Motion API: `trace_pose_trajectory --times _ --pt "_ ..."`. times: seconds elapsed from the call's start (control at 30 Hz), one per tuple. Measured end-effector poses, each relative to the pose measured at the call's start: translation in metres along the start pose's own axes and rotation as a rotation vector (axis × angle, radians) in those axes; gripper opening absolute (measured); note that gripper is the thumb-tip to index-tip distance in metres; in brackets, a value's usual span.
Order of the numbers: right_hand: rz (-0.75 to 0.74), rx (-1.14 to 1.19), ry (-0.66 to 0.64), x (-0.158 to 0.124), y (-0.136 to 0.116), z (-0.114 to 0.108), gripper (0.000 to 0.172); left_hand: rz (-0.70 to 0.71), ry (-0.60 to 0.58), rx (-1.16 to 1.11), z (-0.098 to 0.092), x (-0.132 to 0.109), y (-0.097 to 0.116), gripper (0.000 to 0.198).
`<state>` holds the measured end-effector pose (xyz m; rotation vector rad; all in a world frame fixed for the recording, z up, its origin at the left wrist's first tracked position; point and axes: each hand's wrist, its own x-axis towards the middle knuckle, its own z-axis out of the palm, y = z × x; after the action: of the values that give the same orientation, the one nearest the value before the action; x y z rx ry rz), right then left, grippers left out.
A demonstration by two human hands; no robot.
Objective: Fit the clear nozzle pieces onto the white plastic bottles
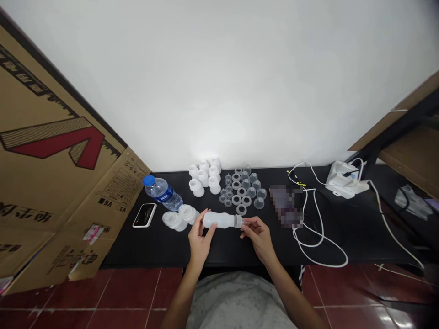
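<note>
A white plastic baby bottle [221, 220] lies sideways between my hands above the black table [343, 228]. My left hand [200, 237] is closed round its base end. My right hand [258, 234] pinches a small clear part [244, 221] at the bottle's neck. Two finished bottles [179, 218] lie just left of my left hand. Behind them stand several white bottle bodies [206, 176], and beside those several clear rings and caps [244, 188].
A water bottle with a blue cap [162, 191] and a phone [144, 214] lie at the left. A large cardboard box [51, 183] leans at the left. White cables [313, 219] and a charger block [345, 180] sit at the right.
</note>
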<state>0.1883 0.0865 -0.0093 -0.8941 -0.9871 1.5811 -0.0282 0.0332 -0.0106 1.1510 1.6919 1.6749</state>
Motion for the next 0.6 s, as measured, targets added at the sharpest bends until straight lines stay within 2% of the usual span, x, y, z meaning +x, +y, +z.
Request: trace_pose_trajectory --times 0.3,0.6 --pt "-0.020 -0.111 -0.029 -0.0008 -0.0058 0.0034 0.027 0.201 -0.014 0.177 -0.0034 -0.0020 0.0017 0.050" --pt "-0.005 -0.149 -0.011 -0.0025 -0.0037 0.0014 0.028 0.230 -0.023 0.231 -0.0050 -0.0021 0.0044 0.049"
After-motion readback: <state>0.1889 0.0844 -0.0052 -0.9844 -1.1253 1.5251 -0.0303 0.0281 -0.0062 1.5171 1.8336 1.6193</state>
